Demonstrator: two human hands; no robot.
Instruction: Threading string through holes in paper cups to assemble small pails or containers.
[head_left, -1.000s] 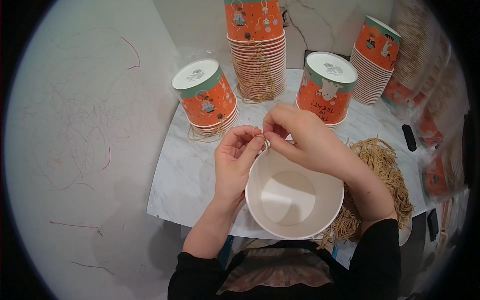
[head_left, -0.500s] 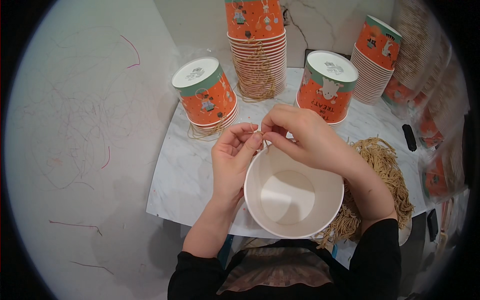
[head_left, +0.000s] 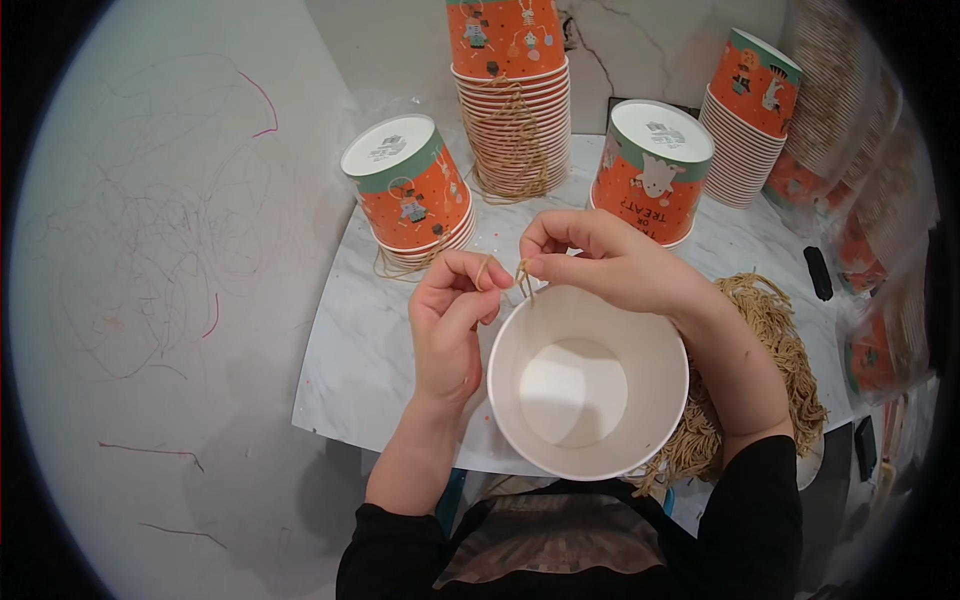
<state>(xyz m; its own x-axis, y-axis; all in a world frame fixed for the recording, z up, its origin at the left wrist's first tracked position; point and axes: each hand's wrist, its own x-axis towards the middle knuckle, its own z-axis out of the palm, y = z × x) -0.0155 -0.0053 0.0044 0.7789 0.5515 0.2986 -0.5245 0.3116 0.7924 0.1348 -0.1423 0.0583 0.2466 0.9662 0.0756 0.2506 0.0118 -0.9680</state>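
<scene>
A white-lined paper bucket stands mouth up near the front of the marble-patterned table. At its far left rim, a tan paper cord comes through the wall, partly hidden by my fingers. My right hand reaches over the bucket and pinches this cord between thumb and fingertips. Just left of the rim, my left hand is closed with the cord's thin end looped over its index finger. A short gap separates the two hands. Under my right forearm lies a heap of tan cords.
Upside-down orange and green buckets stand behind: a short stack at left, a tall stack with cords hanging, another bucket, and a right stack. Wrapped buckets line the right edge near a black object. A scribbled wall rises at left.
My left hand has drawn away to the left and slightly down from my right hand, taking the cord's end along. My right hand stays at the rim, and the bucket hardly moves.
</scene>
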